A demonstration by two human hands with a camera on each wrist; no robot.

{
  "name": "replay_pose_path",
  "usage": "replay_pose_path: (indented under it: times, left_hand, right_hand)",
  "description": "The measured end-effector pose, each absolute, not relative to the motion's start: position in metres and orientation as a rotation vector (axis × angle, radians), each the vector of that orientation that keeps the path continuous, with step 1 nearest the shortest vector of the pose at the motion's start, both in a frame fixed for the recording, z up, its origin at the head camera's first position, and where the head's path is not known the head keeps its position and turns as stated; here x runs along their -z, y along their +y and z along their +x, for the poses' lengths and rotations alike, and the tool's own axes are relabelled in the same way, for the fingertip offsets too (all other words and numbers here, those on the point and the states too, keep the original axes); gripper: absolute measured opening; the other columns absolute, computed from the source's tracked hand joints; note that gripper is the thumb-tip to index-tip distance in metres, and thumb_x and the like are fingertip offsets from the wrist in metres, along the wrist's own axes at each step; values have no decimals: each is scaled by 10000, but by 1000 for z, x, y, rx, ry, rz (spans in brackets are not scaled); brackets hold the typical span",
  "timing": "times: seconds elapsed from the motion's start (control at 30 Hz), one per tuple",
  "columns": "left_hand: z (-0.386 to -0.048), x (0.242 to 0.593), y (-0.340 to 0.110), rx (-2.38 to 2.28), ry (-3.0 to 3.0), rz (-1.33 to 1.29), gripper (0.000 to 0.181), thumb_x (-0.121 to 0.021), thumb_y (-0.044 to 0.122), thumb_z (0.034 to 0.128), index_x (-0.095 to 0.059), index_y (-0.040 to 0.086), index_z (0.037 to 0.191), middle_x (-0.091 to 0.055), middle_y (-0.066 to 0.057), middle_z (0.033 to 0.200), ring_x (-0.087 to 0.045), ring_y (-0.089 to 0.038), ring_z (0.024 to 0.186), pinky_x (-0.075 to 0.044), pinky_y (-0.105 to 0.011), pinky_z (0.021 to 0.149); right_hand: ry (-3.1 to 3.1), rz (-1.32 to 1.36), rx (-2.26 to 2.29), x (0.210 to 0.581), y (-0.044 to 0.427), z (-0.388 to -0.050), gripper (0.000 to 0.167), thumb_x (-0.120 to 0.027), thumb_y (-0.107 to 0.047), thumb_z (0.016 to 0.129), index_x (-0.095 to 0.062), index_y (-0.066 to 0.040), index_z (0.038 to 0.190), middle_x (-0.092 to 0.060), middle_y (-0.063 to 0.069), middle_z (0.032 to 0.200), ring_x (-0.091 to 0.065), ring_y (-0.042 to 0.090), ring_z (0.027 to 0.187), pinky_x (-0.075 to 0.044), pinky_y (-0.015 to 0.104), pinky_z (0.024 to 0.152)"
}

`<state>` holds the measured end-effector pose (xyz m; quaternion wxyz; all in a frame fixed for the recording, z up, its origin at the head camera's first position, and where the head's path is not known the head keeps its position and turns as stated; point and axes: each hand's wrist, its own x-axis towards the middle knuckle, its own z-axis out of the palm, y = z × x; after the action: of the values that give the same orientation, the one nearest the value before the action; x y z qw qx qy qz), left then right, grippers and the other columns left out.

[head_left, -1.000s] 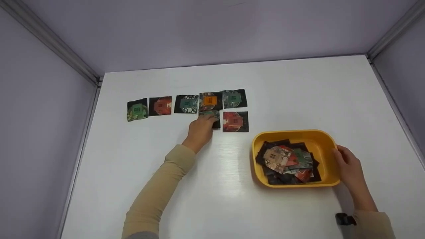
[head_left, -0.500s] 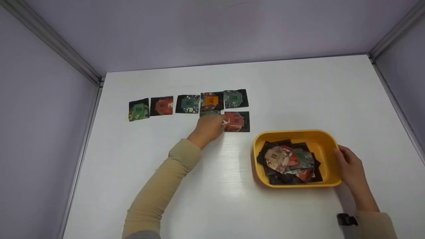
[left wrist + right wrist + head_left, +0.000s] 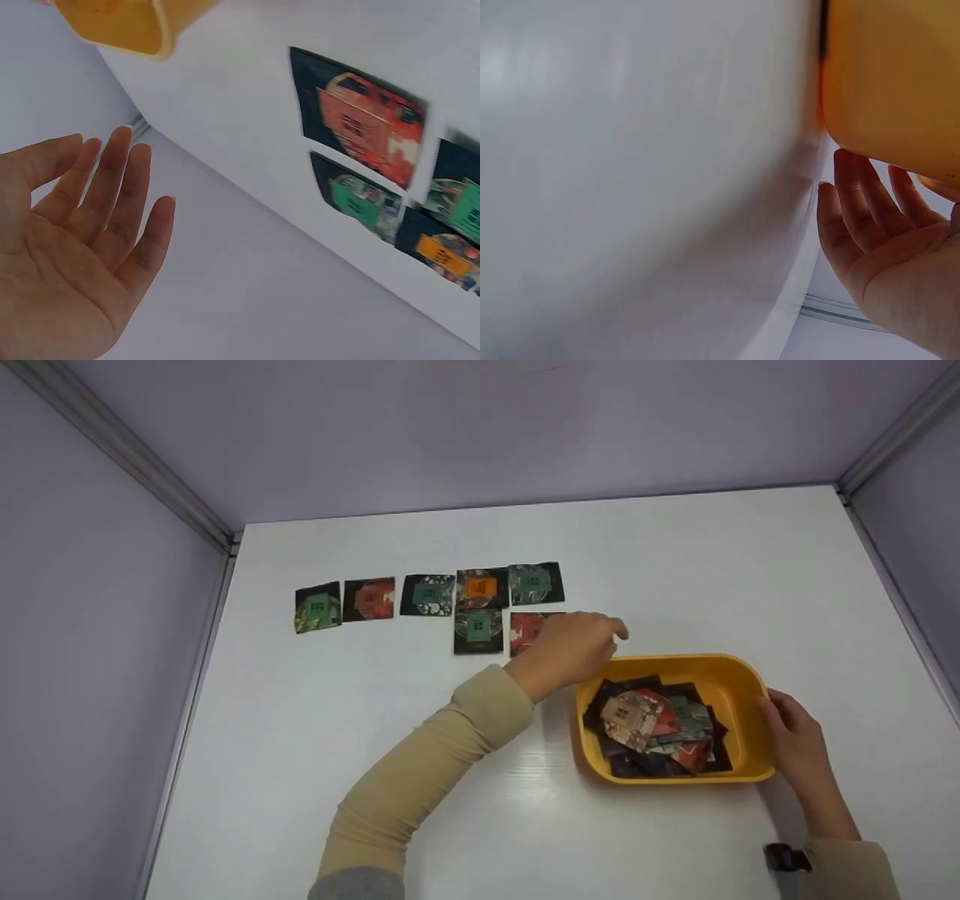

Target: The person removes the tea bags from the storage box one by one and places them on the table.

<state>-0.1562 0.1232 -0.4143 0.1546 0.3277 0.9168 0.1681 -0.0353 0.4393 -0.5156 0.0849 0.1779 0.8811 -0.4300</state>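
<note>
In the head view my left hand [image 3: 571, 651] hovers over the upper left corner of the yellow tray [image 3: 679, 780], partly covering a red card [image 3: 525, 631]. The left wrist view shows that hand [image 3: 82, 247] with relaxed fingers and nothing in it. Dark cards with brown, red and green pictures lie piled in the tray, a brown one [image 3: 628, 721] on top. At the tray's right rim my right hand [image 3: 801, 746] grips the edge, thumb on the inner side. From the right wrist view, its fingers [image 3: 866, 199] lie against the tray's outer wall [image 3: 900, 82].
Five cards form a back row: green [image 3: 318, 607], red [image 3: 369, 599], teal [image 3: 427, 595], orange [image 3: 481, 588] and grey-green [image 3: 535, 583]. Below the orange one lies another green card [image 3: 478, 631], left of the red card. Pale walls stand around the white table [image 3: 300, 780].
My left hand has left the green card in the lower row and moved right to the tray's corner, its fingers now free. My right hand still holds the rim.
</note>
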Motion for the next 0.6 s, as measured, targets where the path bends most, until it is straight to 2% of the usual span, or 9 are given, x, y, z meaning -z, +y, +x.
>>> replay_pose_path:
  times: [0.13, 0.27, 0.33, 0.4, 0.47, 0.6]
  left_hand:
    - [-141, 410, 148, -480, 2544, 1016, 309, -496, 216, 1048, -644, 184, 1317, -665, 51, 1245, -612, -105, 1119, -502, -262, 897]
    - [-124, 416, 167, -398, 2529, 1137, 219, -501, 211, 1042, -692, 176, 1145, -687, 61, 998, -613, -85, 880, -509, -248, 759]
    - [-116, 420, 175, -325, 2547, 1184, 156, -526, 205, 1026, -679, 181, 1009, -646, 61, 862, -569, -83, 759, -499, -255, 666]
    - [-109, 423, 183, -241, 2569, 1202, 128, -557, 211, 1010, -656, 189, 933, -618, 61, 803, -545, -84, 712, -493, -256, 622]
    - [-104, 427, 191, -149, 2602, 1208, 106, -578, 231, 998, -672, 199, 960, -626, 56, 839, -557, -88, 734, -505, -255, 618]
    - [-95, 434, 205, 40, 2640, 1222, 196, -583, 274, 999, -669, 210, 1162, -622, 50, 1005, -573, -100, 871, -526, -252, 714]
  right_hand:
    - [2617, 534, 1280, 517, 440, -36, 732, -336, -556, 1026, -349, -1, 1503, -430, 277, 1441, -486, 282, 1101, -430, 38, 735]
    - [2619, 530, 1246, 515, 440, -37, 732, -321, -553, 1030, -340, 3, 1506, -416, 276, 1457, -470, 326, 1153, -484, 111, 798]
    - [2630, 523, 1237, 515, 440, -37, 719, -322, -538, 1036, -349, 11, 1499, -425, 278, 1448, -472, 327, 1144, -484, 115, 797]
    - [2635, 518, 1242, 515, 440, -37, 715, -326, -533, 1037, -356, 16, 1493, -433, 281, 1437, -478, 309, 1116, -468, 95, 781]
    - [2638, 515, 1253, 515, 439, -38, 711, -333, -529, 1038, -366, 22, 1486, -444, 284, 1424, -485, 289, 1091, -433, 62, 754]
    - [2640, 519, 1260, 515, 439, -37, 703, -332, -518, 1042, -367, 28, 1484, -445, 288, 1420, -484, 267, 1076, -400, 35, 726]
